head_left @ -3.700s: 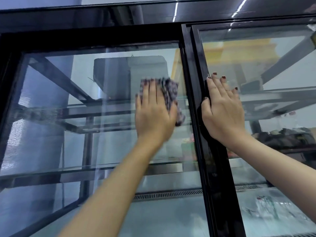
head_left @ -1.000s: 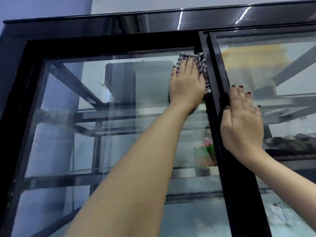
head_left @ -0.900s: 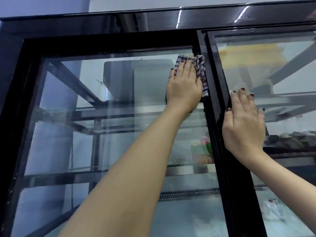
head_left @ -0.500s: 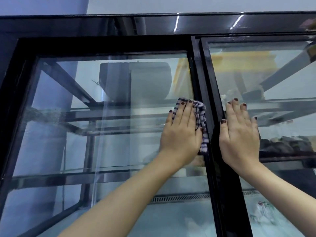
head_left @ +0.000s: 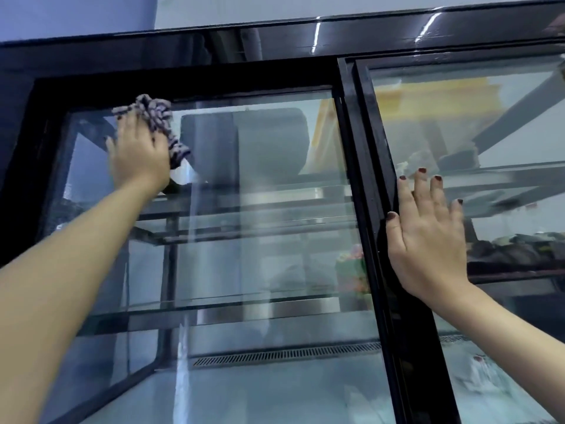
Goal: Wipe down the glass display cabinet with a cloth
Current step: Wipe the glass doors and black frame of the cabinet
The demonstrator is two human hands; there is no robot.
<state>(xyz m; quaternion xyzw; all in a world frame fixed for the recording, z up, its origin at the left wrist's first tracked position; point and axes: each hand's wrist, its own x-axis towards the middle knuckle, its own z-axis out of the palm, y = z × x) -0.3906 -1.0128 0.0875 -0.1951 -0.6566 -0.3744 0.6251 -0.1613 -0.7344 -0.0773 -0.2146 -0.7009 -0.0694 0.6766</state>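
Observation:
A glass display cabinet with a black frame (head_left: pixel 360 209) fills the view, with a left pane (head_left: pixel 260 209) and a right sliding pane (head_left: pixel 504 117). My left hand (head_left: pixel 139 154) presses a checked cloth (head_left: pixel 156 123) flat against the top left corner of the left pane; the cloth bunches out above and to the right of my fingers. My right hand (head_left: pixel 428 237) lies flat with straight fingers on the right pane, its thumb beside the black middle post.
Inside are glass shelves on dark metal supports (head_left: pixel 244 307), a vent grille (head_left: pixel 284 353) along the cabinet floor, and a colourful item (head_left: pixel 351 270) behind the middle post. Dark goods (head_left: pixel 519 249) sit on a right shelf. A wall rises above the cabinet top.
My left hand has carried the cloth from beside the middle post, across the pane, up to its top left corner. My right hand has stayed flat on the right pane.

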